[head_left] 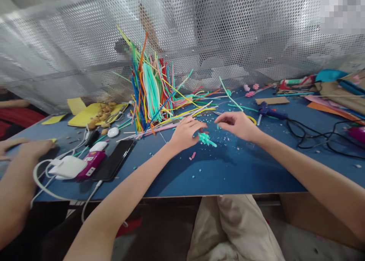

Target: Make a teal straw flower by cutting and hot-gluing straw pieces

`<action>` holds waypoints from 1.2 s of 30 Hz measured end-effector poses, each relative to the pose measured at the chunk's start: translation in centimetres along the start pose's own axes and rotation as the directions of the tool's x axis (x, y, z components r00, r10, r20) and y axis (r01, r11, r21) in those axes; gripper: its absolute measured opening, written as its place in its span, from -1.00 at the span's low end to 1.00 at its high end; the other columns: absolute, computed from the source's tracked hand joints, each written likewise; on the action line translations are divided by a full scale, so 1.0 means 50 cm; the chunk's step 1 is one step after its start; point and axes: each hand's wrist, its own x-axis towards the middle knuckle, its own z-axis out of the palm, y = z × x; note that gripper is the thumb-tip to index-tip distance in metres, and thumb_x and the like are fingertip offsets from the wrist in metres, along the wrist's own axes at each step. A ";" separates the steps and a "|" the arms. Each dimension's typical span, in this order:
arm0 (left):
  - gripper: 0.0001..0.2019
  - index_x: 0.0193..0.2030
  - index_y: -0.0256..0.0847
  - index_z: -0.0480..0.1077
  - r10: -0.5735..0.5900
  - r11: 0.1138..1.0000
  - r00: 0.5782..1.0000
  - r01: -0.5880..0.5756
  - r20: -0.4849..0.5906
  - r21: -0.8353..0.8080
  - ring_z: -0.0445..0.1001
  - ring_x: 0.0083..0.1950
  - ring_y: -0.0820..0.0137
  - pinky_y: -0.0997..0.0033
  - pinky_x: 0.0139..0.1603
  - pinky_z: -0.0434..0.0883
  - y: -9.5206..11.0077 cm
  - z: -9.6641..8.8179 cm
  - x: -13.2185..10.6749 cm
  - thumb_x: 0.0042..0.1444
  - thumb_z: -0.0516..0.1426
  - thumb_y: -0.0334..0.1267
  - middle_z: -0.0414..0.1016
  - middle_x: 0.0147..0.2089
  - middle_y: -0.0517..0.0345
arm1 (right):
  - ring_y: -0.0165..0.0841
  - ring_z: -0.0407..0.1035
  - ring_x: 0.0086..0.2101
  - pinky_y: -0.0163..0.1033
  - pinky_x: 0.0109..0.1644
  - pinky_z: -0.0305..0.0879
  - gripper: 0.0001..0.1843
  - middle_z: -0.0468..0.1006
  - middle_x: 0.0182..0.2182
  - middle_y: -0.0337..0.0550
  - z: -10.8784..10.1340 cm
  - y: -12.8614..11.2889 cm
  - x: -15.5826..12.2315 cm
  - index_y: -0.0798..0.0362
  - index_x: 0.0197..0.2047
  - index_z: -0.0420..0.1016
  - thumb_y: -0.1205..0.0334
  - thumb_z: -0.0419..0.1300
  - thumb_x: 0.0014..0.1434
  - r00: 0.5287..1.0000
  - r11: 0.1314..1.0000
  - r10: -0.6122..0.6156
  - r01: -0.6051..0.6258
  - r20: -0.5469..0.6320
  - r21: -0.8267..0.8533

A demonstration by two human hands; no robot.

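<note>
My left hand (186, 133) is closed on a turquoise pipe-cleaner cluster (207, 139), with its stubby branches pointing right and toward me. Part of the cluster is hidden by my fingers. Just to the right, my right hand (236, 125) hovers over the table in a pinch. A small turquoise piece (218, 127) shows at its fingertips. Small clippings and a pink scrap (193, 155) lie on the blue table (228, 181) below my hands. Behind my left hand stands a thick bundle of colored pipe cleaners (151, 90).
A glue gun (270, 111) with black cable lies right. On the left are a black phone (114, 160), a purple power strip (91, 165), white cables and another person's hand (35, 149). A perforated metal panel (228, 37) stands behind the table. Pink clusters (250, 93) sit at the back.
</note>
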 end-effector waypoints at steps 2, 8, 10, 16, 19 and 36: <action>-0.67 0.13 -0.20 0.43 -0.057 0.998 0.998 0.057 0.018 -0.005 0.43 -0.07 0.26 0.17 0.12 0.33 0.000 -0.006 0.002 0.27 0.16 -0.18 0.57 -0.09 0.06 | -0.32 0.49 -0.34 -0.10 -0.17 0.45 -0.80 0.64 -0.30 -0.15 -0.026 0.013 0.009 0.00 -0.21 0.63 0.09 0.31 0.16 0.991 0.999 -0.016 0.012 -0.130 -0.036; -0.53 0.26 -0.17 0.35 -0.087 0.996 0.995 0.086 0.057 0.014 0.38 0.11 0.18 0.08 0.25 0.30 0.004 -0.013 0.004 0.35 0.07 0.05 0.48 0.11 -0.02 | -0.25 0.54 -0.31 -0.02 -0.11 0.49 -0.78 0.67 -0.29 -0.10 -0.059 0.043 0.018 0.01 -0.23 0.63 0.05 0.35 0.15 0.955 0.997 -0.064 0.048 -0.289 -0.062; -0.55 0.27 -0.13 0.36 -0.083 0.996 0.995 0.082 0.058 0.016 0.37 0.11 0.20 0.08 0.23 0.31 0.001 -0.009 0.004 0.39 0.02 0.05 0.48 0.11 -0.01 | -0.28 0.52 -0.32 -0.05 -0.14 0.49 -0.81 0.66 -0.29 -0.12 -0.052 0.040 0.015 0.01 -0.22 0.62 0.08 0.33 0.18 0.935 0.988 -0.128 0.092 -0.332 -0.123; -0.62 0.18 -0.14 0.40 -0.066 0.996 0.997 0.063 0.037 0.067 0.38 0.05 0.26 0.11 0.21 0.34 -0.013 0.006 0.002 0.44 -0.04 -0.01 0.51 0.08 0.03 | -0.35 0.46 -0.30 -0.13 -0.14 0.45 -0.92 0.61 -0.28 -0.17 -0.026 0.004 -0.005 -0.02 -0.20 0.55 0.22 0.22 0.31 0.823 0.852 -0.470 0.328 -0.320 -0.408; -0.62 0.11 -0.17 0.43 -0.070 0.994 0.997 0.069 0.020 0.080 0.42 0.04 0.26 0.14 0.18 0.37 -0.017 0.010 -0.001 0.43 -0.02 0.01 0.54 0.04 0.04 | -0.32 0.48 -0.20 -0.10 -0.05 0.45 -0.93 0.60 -0.23 -0.16 -0.014 -0.004 -0.013 -0.03 -0.17 0.52 0.27 0.19 0.34 0.798 0.792 -0.557 0.428 -0.229 -0.435; -0.66 -0.04 -0.16 0.53 -0.103 0.991 0.987 0.113 -0.123 0.075 0.60 -0.05 0.32 0.35 -0.05 0.48 0.014 0.005 -0.001 0.39 0.06 0.02 0.64 -0.15 0.07 | -0.32 0.47 -0.20 -0.10 -0.09 0.31 -0.88 0.67 -0.20 -0.26 0.011 0.010 -0.015 -0.06 -0.12 0.53 0.34 0.23 0.30 0.732 0.613 -0.681 0.559 -0.016 -0.558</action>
